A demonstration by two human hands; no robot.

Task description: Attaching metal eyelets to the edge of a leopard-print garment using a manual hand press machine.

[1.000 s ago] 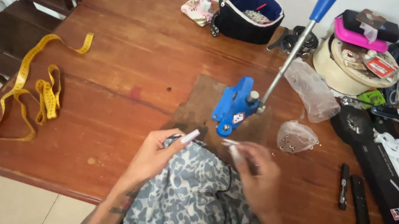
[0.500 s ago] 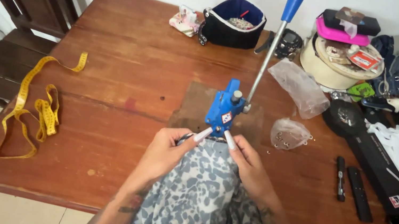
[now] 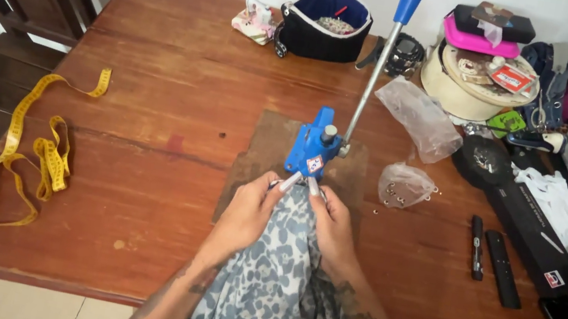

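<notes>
A grey-and-white leopard-print fabric (image 3: 277,289) lies over the table's front edge between my forearms. My left hand (image 3: 250,211) pinches its top edge on the left side. My right hand (image 3: 331,225) pinches it on the right. Both hands hold the cloth right under the head of a blue hand press (image 3: 313,149), which stands on a dark wooden board (image 3: 263,148). The press's metal lever with a blue grip (image 3: 393,39) points up and away. What lies between the fabric edge and the press die is hidden by my fingers.
A yellow measuring tape (image 3: 32,148) lies coiled at the left. Two clear bags of small metal parts (image 3: 406,186) lie right of the press. Two black tools (image 3: 491,252), a dark pouch (image 3: 324,24), a round tin (image 3: 466,82) and clutter fill the back right.
Both hands have carried the fabric edge forward, from short of the board to right under the press head. The view has shifted closer to the press.
</notes>
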